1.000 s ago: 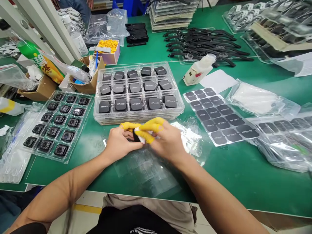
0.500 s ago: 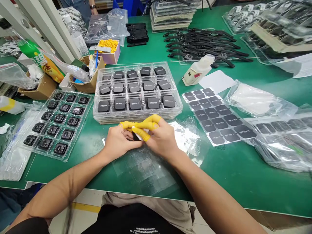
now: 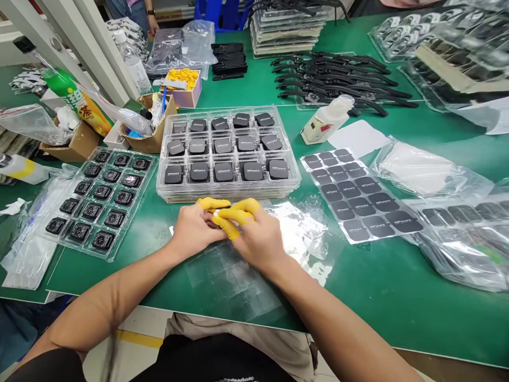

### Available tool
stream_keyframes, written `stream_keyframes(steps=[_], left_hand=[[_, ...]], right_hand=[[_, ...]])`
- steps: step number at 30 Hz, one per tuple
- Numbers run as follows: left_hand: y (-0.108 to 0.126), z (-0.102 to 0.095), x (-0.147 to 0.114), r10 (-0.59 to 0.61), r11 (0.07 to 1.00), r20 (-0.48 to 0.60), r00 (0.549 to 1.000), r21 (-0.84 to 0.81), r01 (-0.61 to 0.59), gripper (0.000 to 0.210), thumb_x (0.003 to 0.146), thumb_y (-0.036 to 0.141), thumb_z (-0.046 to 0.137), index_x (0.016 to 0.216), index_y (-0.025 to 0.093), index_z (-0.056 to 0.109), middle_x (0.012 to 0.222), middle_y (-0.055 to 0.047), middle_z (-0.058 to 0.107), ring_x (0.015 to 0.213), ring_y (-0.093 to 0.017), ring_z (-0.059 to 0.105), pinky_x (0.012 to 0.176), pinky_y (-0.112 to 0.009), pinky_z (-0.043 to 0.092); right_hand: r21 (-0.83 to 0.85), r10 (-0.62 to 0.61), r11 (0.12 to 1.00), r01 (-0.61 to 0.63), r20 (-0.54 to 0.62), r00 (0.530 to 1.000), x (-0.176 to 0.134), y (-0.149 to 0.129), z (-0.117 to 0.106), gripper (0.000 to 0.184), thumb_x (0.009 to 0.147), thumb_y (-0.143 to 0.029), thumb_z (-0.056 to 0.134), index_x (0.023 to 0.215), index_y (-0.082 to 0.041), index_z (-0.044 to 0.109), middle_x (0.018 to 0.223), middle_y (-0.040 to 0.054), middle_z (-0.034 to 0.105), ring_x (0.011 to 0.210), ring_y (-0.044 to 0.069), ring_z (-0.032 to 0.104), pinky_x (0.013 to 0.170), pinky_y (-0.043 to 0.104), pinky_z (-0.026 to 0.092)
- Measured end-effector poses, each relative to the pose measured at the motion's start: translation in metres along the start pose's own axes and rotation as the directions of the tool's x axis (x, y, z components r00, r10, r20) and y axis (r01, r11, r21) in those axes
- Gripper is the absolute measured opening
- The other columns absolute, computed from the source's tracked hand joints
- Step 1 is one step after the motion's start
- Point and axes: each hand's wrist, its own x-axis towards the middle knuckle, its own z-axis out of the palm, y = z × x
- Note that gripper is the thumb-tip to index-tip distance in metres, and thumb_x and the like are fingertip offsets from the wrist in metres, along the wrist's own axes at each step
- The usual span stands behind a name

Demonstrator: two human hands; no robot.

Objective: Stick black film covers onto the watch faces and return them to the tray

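Note:
My left hand (image 3: 196, 228) and my right hand (image 3: 260, 233) meet over the table, just in front of a clear tray stack (image 3: 228, 192). Yellow finger cots cover several fingertips. A small black piece is pinched in my left hand, mostly hidden by the fingers. My right hand's thumb and fingers close over the same piece; a bit of white shows between them, too small to name. The top tray holds dark square pieces (image 3: 224, 172) with pale lettering. Under my wrists lies a clear plastic sheet (image 3: 238, 289).
At left lies a clear tray of black watch bodies (image 3: 104, 240). Right of my hands are a sheet of dark square stickers (image 3: 356, 206), a white bottle (image 3: 326, 119) and plastic bags (image 3: 425, 168). Black watch straps (image 3: 338, 79) and a box of yellow finger cots (image 3: 183, 82) are farther back.
My right hand's fingers have shifted slightly left and down over the black piece, covering more of it. The whole view has shifted a little.

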Motion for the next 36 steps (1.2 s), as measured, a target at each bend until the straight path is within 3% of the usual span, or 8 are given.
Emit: stream_keyframes(steps=[6,11,15,22,25,27,31,36], left_hand=[[0.003,0.000,0.000,-0.021,1.000,-0.016,1.000,-0.019,0.021,0.043,0.058,0.025,0.094,0.097,0.018,0.077,0.059,0.004,0.067,0.053,-0.014,0.063,0.053,-0.026,0.053],[0.004,0.002,-0.001,-0.034,0.999,0.004,0.999,-0.034,0.034,0.040,0.060,0.019,0.089,0.097,0.017,0.075,0.066,0.003,0.070,0.059,-0.014,0.067,0.057,-0.025,0.055],[0.003,0.003,-0.004,-0.070,0.998,0.020,0.997,0.011,0.070,0.038,0.061,0.030,0.094,0.093,0.018,0.076,0.062,0.001,0.070,0.057,-0.018,0.068,0.053,-0.028,0.054],[0.010,0.002,-0.009,-0.032,0.997,0.016,0.999,-0.070,0.033,0.046,0.058,0.021,0.093,0.102,0.017,0.077,0.070,0.000,0.074,0.065,-0.020,0.074,0.062,-0.030,0.063],[0.024,-0.009,-0.007,0.058,0.988,-0.121,0.991,-0.136,-0.075,0.055,0.056,0.029,0.098,0.105,0.015,0.076,0.081,-0.004,0.079,0.071,-0.020,0.076,0.067,-0.030,0.066],[0.030,-0.020,-0.001,0.140,0.970,-0.293,0.946,-0.150,-0.190,0.060,0.055,0.032,0.100,0.107,0.015,0.074,0.090,-0.005,0.080,0.077,-0.020,0.078,0.073,-0.030,0.067],[0.026,-0.042,0.015,0.209,0.934,-0.494,0.844,-0.153,-0.322,0.068,0.056,0.039,0.101,0.114,0.017,0.070,0.097,-0.003,0.078,0.089,-0.020,0.079,0.080,-0.030,0.067],[0.019,-0.048,0.022,0.168,0.936,-0.495,0.853,-0.191,-0.296,0.068,0.057,0.045,0.101,0.111,0.018,0.069,0.098,-0.003,0.077,0.097,-0.024,0.079,0.082,-0.032,0.067]], right_hand=[[-0.078,0.069,0.994,-0.080,-0.144,0.987,0.004,0.002,-0.001,0.014,0.100,-0.032,0.065,0.098,-0.026,0.077,0.091,0.0068,0.071,0.082,0.021,0.068,0.072,0.034,0.058],[-0.075,0.000,0.997,-0.002,-0.018,1.000,0.004,-0.001,-0.002,0.019,0.103,-0.037,0.061,0.102,-0.027,0.077,0.095,0.0073,0.073,0.080,0.019,0.069,0.067,0.032,0.054],[-0.143,0.083,0.984,-0.102,-0.134,0.987,0.001,0.001,-0.008,0.016,0.102,-0.034,0.063,0.097,-0.025,0.076,0.094,0.0086,0.074,0.083,0.022,0.068,0.068,0.034,0.052],[-0.221,-0.019,0.975,0.001,-0.081,0.997,-0.003,0.005,-0.009,0.016,0.103,-0.033,0.062,0.104,-0.025,0.076,0.095,0.0072,0.071,0.077,0.019,0.065,0.062,0.032,0.048],[-0.472,-0.016,0.881,-0.041,-0.117,0.993,-0.002,0.011,-0.024,0.014,0.101,-0.029,0.064,0.102,-0.021,0.076,0.093,0.0117,0.070,0.084,0.025,0.064,0.066,0.037,0.048],[-0.547,-0.114,0.836,0.046,-0.091,0.989,-0.004,0.004,-0.026,0.017,0.100,-0.027,0.066,0.111,-0.017,0.074,0.097,0.0168,0.070,0.094,0.031,0.064,0.072,0.043,0.050],[-0.273,-0.238,0.926,0.260,0.110,0.965,-0.008,-0.035,0.007,0.026,0.099,-0.022,0.065,0.125,-0.021,0.067,0.114,0.0145,0.072,0.105,0.032,0.066,0.089,0.050,0.055],[-0.192,-0.088,0.967,0.166,0.361,0.928,-0.001,-0.062,0.065,0.032,0.095,-0.034,0.074,0.120,-0.014,0.069,0.104,0.0174,0.073,0.097,0.035,0.065,0.083,0.051,0.056]])
